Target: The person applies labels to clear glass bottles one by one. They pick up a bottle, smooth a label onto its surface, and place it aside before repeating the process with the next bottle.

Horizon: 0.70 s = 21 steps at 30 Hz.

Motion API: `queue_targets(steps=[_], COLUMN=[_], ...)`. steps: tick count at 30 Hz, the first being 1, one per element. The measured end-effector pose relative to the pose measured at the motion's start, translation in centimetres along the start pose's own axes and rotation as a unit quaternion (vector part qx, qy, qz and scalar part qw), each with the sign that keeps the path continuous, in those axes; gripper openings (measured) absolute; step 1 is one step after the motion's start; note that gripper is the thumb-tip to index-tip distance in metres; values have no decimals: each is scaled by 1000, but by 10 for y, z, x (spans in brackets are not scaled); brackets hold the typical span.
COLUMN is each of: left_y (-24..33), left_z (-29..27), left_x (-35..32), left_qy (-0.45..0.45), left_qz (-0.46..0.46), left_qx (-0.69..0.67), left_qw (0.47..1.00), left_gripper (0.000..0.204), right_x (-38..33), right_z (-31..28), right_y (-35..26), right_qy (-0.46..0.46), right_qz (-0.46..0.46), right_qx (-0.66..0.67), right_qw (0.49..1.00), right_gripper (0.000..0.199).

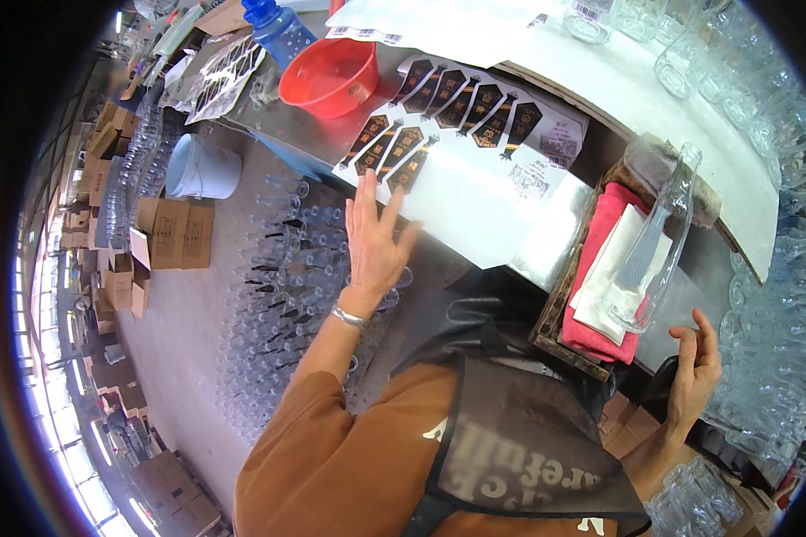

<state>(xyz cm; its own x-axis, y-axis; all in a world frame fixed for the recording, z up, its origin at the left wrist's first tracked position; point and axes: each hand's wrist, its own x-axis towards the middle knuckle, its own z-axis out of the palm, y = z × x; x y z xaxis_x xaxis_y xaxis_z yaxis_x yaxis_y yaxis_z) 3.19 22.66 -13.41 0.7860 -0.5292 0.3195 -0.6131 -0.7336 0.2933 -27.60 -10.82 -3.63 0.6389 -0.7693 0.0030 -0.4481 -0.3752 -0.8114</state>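
My left hand (376, 234) reaches over the near-left part of a white label sheet (484, 210), its fingers spread and the tips at the lowest black labels. Black-and-gold tie-shaped stickers (457, 98) run in slanted rows across that sheet. A clear glass bottle (658, 246) lies tilted over folded white cloth (600, 300) and a pink towel (591, 255) in a wooden tray (546, 331). My right hand (697, 376) is just beyond the bottle's near end, apart from it, fingers half bent and apart, nothing visible in them.
A red plastic bowl (331, 79) and a blue jug (278, 34) stand at the table's far left. Many glass bottles crowd the floor (282, 304) at left and the right side (770, 358). A white bucket (203, 168) and cardboard boxes (177, 234) stand farther left.
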Motion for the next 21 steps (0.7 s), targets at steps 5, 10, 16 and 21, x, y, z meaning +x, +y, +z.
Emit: queue_targets(steps=[5, 10, 16, 21], left_y=[2, -13, 7, 76], left_z=[-8, -12, -16, 3], left_x=[-4, 9, 15, 45], left_qy=[-34, -63, -34, -55], left_qz=[51, 100, 102, 188], left_qx=[-18, 32, -39, -107], left_qw=[998, 993, 993, 975], left_gripper=[69, 81, 77, 68], right_x=[-3, -7, -8, -6], right_z=[-1, -2, 1, 8], right_y=[-4, 2, 1, -3], right_qy=[6, 12, 25, 6], right_qz=[-1, -5, -18, -58], right_qx=[-2, 17, 25, 6], right_qw=[1000, 1000, 999, 998], right_gripper=[36, 33, 32, 32])
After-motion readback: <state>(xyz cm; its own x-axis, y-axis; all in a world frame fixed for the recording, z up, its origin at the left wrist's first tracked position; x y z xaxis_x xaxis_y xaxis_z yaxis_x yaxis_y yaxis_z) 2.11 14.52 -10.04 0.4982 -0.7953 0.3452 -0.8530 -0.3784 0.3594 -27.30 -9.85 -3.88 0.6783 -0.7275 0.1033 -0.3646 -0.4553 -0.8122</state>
